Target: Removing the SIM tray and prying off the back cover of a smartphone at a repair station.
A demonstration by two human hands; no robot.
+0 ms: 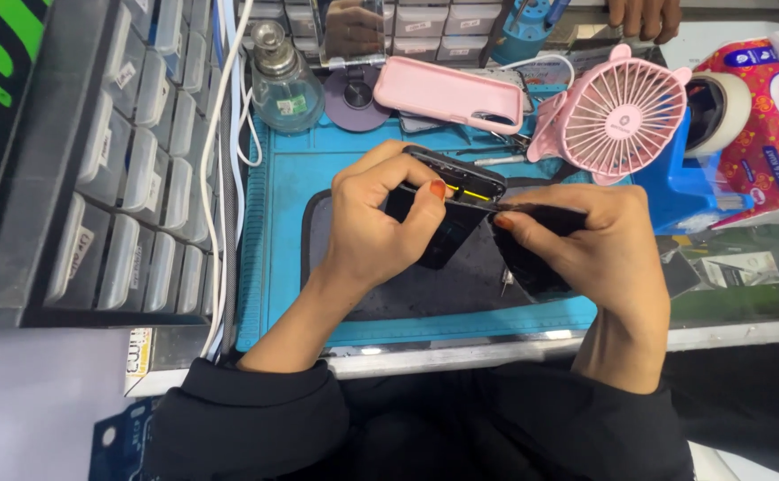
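My left hand (373, 227) has thumb and fingers closed around the dark phone (450, 200), gripping it near its upper edge and tilting it up off the grey pad (425, 285) in the middle of the blue mat (287, 223). My right hand (585, 245) is pinched narrow, thumb against forefinger, on a thin tool (507, 207) whose tip sits at the phone's side seam; whether it is already in the gap I cannot tell. To my mind, doing this well means keeping the tool shallow and nearly flat to the edge, letting the left hand take all the holding, and sliding rather than levering so nothing inside gets nicked. Both wrists are bent inward over the pad, forearms angled in from the black sleeves, knuckles up. Farther out sit a pink phone case (447, 92), a small pink fan (616, 111), a glass bottle (281, 82) and grey drawers (131, 169) at the left. Another person's hand (643, 16) shows at the top edge.
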